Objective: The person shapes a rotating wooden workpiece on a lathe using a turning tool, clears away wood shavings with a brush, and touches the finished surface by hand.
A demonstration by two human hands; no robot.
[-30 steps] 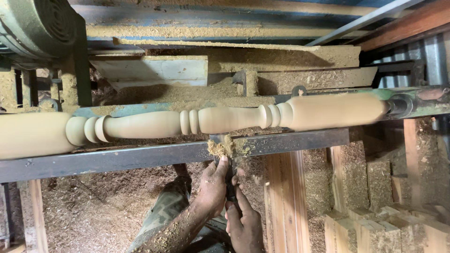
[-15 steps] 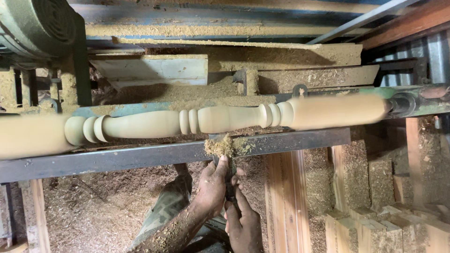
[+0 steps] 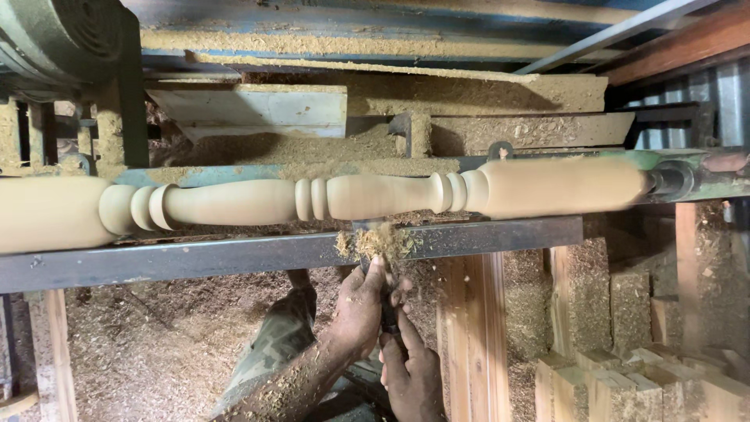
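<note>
1. Far left and up high I see a big grey-green motor. It has not moved.
2. The long turned wood piece lies sideways across the whole view, held at both ends on the machine. It sits just above the dark metal bar. Its bumps and rings look the same as half a second ago.
3. Below the bar, the floor is thick with sawdust.
4. The left hand comes up from the near left, dusty all over. Its fingers are wrapped and pressed tight around a dark cutting tool, with the thumb pushed up against the bar. It has stayed in almost the same spot.
5. A little heap of wood shavings sits on the bar right above that hand. This is what changed: the heap looks a bit bigger and more spread out than a second ago. I think that means the tool is still cutting at the same place, near the middle of the wood piece. The heap hides the tool's tip.
6. The right hand is lower and nearer, just right of the left hand. Its fingers are curled shut on the tool's low end.
7. Near right, pale wood blocks stand in a bunch, untouched.
</note>
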